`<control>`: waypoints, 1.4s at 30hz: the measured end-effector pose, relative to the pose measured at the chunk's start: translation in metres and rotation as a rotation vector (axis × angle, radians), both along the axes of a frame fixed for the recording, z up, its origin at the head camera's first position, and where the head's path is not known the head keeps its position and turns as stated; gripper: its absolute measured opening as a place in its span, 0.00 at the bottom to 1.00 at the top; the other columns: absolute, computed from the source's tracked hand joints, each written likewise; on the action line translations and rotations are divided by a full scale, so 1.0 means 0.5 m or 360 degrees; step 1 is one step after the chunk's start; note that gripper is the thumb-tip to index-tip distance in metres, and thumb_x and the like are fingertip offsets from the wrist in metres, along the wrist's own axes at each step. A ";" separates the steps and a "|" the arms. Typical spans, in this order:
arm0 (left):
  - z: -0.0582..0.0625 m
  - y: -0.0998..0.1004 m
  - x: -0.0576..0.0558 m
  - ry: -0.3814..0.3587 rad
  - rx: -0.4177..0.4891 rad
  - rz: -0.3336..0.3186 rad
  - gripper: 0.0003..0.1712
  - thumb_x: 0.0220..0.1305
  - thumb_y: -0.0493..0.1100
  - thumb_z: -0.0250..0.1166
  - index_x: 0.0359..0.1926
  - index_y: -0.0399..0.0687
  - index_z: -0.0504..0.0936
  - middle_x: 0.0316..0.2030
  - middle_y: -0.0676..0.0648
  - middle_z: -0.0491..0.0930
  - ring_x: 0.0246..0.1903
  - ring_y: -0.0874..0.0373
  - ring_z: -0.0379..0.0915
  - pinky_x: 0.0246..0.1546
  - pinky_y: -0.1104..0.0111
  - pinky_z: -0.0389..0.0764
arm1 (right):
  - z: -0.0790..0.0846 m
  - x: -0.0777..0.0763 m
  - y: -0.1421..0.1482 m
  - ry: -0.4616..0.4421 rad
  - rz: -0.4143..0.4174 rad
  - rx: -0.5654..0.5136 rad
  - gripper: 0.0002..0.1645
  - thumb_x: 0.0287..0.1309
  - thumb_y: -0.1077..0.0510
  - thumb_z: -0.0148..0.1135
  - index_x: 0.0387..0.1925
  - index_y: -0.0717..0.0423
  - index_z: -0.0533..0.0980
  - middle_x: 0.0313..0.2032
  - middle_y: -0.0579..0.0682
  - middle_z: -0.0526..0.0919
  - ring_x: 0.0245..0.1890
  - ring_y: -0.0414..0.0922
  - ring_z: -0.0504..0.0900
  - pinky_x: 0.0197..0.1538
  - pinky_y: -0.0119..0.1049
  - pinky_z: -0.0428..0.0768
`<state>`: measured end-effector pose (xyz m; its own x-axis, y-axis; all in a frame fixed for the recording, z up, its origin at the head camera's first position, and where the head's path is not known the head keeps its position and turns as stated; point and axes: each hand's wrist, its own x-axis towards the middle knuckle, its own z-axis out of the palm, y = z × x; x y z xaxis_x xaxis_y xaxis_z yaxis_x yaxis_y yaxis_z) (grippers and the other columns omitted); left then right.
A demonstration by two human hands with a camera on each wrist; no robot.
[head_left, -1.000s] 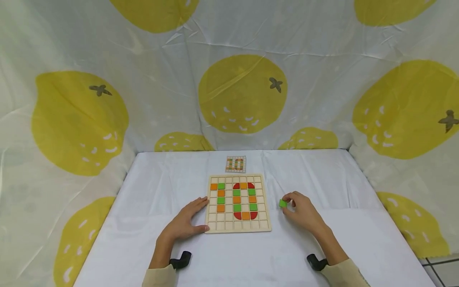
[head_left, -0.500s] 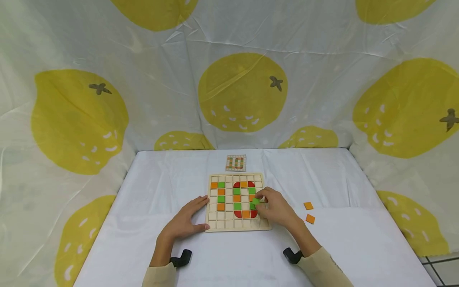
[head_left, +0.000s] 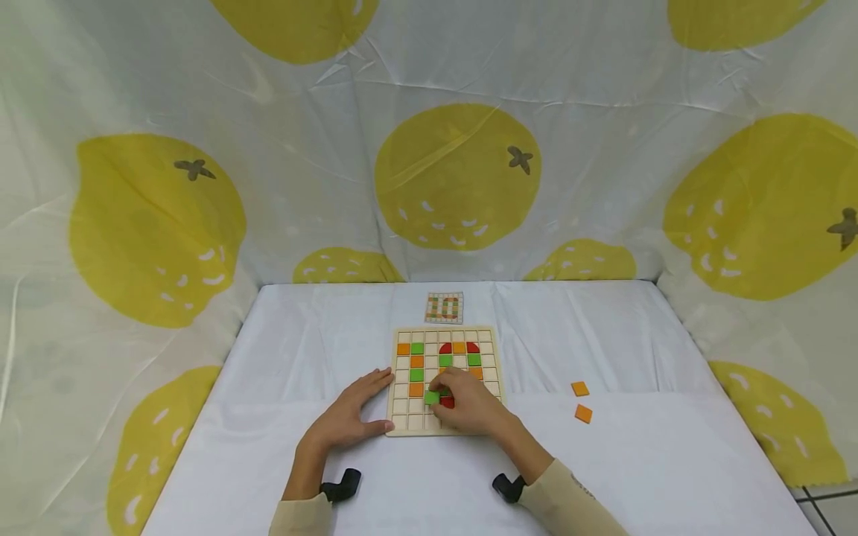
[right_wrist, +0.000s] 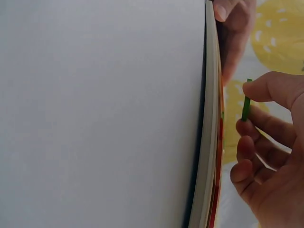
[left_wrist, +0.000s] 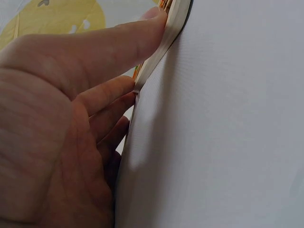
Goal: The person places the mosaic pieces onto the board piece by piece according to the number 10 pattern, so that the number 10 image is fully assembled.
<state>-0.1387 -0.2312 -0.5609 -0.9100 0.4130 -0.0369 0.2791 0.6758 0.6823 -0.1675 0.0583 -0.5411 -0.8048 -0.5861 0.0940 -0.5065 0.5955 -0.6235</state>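
My right hand (head_left: 468, 404) pinches a green square tile (head_left: 432, 397) over the lower part of a wooden grid board (head_left: 415, 423). In the right wrist view the tile (right_wrist: 246, 100) stands edge-on between thumb and fingertip, apart from the board. Orange, green and red tiles lie in the board's cells; this hand hides some of those at the lower right. My left hand (head_left: 345, 413) rests against the board's left edge with spread fingers. Seen from the left wrist, its thumb and fingertips touch the board's rim (left_wrist: 159, 57).
Two loose orange tiles, one farther back (head_left: 579, 388) and one nearer (head_left: 584, 414), lie on the white cloth right of the board. A small pattern card (head_left: 444, 307) lies behind the board. A lemon-print curtain (head_left: 456, 175) surrounds the table.
My right hand has carried the green tile leftward from the cloth beside the board, across to the board's lower middle. The left hand stays at the board's edge.
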 end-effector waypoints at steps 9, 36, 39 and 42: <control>0.000 0.001 0.000 -0.0026 -0.0060 0.0027 0.51 0.58 0.57 0.75 0.79 0.56 0.63 0.80 0.54 0.58 0.81 0.45 0.48 0.76 0.39 0.54 | 0.002 0.007 -0.047 0.0051 0.0059 0.0137 0.14 0.63 0.50 0.68 0.48 0.48 0.84 0.44 0.40 0.83 0.46 0.36 0.78 0.54 0.35 0.81; -0.001 0.005 0.002 -0.0029 -0.0102 0.0054 0.48 0.60 0.56 0.72 0.79 0.60 0.63 0.80 0.57 0.57 0.81 0.47 0.48 0.76 0.39 0.55 | 0.001 0.003 -0.064 -0.0048 0.0009 0.0190 0.13 0.62 0.51 0.70 0.47 0.49 0.85 0.41 0.40 0.83 0.41 0.37 0.77 0.52 0.34 0.81; -0.001 0.006 0.001 -0.0022 -0.0094 0.0046 0.48 0.60 0.56 0.72 0.79 0.59 0.64 0.80 0.55 0.58 0.81 0.46 0.49 0.76 0.38 0.55 | 0.001 0.004 -0.065 -0.0051 -0.0007 0.0192 0.13 0.62 0.51 0.70 0.47 0.48 0.85 0.41 0.40 0.82 0.41 0.37 0.77 0.52 0.34 0.81; 0.000 0.005 0.002 0.0000 -0.0085 0.0041 0.48 0.60 0.56 0.72 0.79 0.58 0.64 0.79 0.55 0.59 0.80 0.46 0.50 0.75 0.38 0.56 | 0.000 0.006 -0.064 -0.0046 -0.0016 0.0185 0.14 0.61 0.50 0.70 0.47 0.48 0.85 0.42 0.40 0.83 0.41 0.37 0.77 0.52 0.35 0.81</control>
<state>-0.1376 -0.2285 -0.5611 -0.9202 0.3870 -0.0583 0.2611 0.7181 0.6450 -0.1646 0.0265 -0.5409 -0.8120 -0.5837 0.0029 -0.4832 0.6694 -0.5643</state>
